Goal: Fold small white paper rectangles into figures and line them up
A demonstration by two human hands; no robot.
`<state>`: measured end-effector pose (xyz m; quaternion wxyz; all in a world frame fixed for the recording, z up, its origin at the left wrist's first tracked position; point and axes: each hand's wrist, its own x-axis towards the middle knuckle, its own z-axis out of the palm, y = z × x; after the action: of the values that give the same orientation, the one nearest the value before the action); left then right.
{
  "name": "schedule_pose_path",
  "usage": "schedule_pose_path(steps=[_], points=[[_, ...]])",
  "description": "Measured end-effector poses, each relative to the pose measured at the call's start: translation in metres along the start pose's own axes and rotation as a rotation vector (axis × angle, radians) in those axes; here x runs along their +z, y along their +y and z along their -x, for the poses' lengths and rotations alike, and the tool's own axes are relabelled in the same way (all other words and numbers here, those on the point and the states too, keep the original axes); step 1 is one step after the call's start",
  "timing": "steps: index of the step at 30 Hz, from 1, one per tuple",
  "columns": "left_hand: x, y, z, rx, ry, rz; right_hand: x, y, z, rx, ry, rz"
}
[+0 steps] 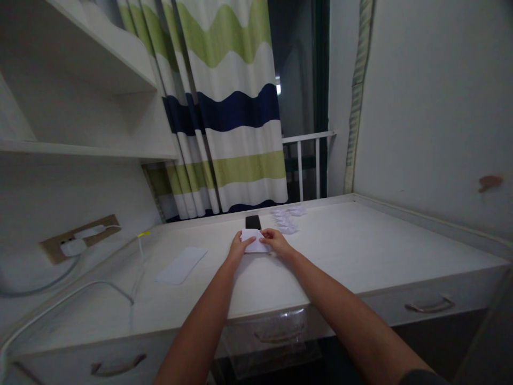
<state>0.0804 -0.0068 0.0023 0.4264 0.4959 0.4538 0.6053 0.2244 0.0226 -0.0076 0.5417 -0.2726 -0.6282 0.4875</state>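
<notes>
Between my two hands is a small sheet of white paper [251,246], held up just above the desk with a crease near its right corner. My left hand [239,246] pinches its left side, thumb across the front. At the right edge, the thumb and fingers of my right hand [274,241] grip the paper near its upper corner. Just behind the paper lies a black phone [253,222]. Several folded white paper pieces [285,220] sit in rows to the right of the phone. A flat stack or sheet of white paper [181,266] rests on the left.
The white desk [340,246] has drawers with metal handles along its front. Chargers [74,247] and a white cable [100,283] run along the left wall below a shelf [88,152]. A striped curtain [240,123] hangs behind the desk beside a window railing [308,140].
</notes>
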Motion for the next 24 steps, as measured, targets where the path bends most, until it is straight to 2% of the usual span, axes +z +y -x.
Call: schedule_pose_path(steps=[4, 13, 16, 20, 24], points=[[-0.001, 0.001, 0.004, -0.009, -0.114, -0.089, 0.001, 0.002, 0.000, 0.000, -0.022, -0.010], [0.001, 0.009, 0.010, 0.016, -0.102, -0.264, 0.004, -0.006, 0.003, 0.029, -0.005, 0.019], [0.001, 0.009, 0.009, 0.021, -0.136, -0.326, 0.003, -0.009, 0.003, 0.035, 0.021, 0.078], [0.002, 0.009, 0.008, 0.030, -0.191, -0.376, 0.002, -0.010, 0.003, -0.030, 0.043, 0.118], [0.003, 0.009, 0.008, 0.024, -0.209, -0.398, 0.002, -0.011, 0.002, -0.016, 0.058, 0.112]])
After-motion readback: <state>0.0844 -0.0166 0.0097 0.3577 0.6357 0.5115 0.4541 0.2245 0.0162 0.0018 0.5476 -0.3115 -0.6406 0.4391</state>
